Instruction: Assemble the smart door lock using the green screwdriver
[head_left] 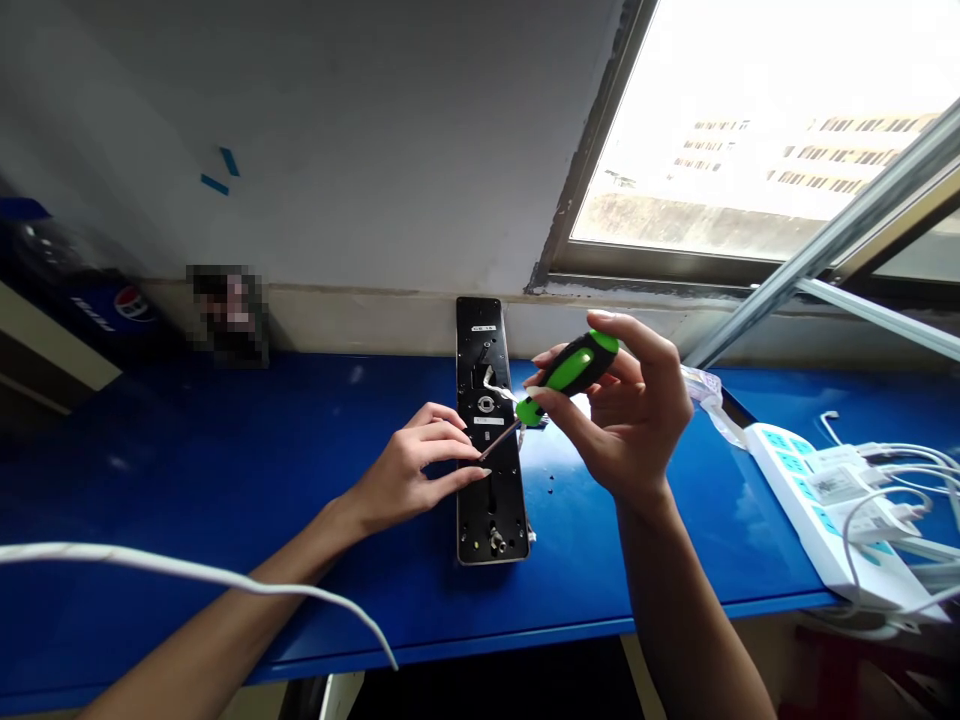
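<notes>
A long black metal plate assembly (pixel 491 515) lies lengthwise on the blue table (pixel 360 400), with white labels, holes and a white cable on it. My right hand (pixel 622 400) grips the green and black handle of a screwdriver (pixel 574 372), held at a slant. The screwdriver's tip meets the plate near its middle. My left hand (pixel 420 460) reaches in from the left, its fingertips pinched close around the tip over the plate; whatever small thing they may hold cannot be made out. Two tiny dark screws (pixel 551 484) lie on the table right of the plate.
A white power strip (pixel 795 500) with plugs and cables is at the right. A Pepsi bottle (pixel 112 300) stands at the far left. A white cable (pixel 187 572) crosses the lower left, over my left forearm. A wall and window (pixel 750 180) rise behind the table.
</notes>
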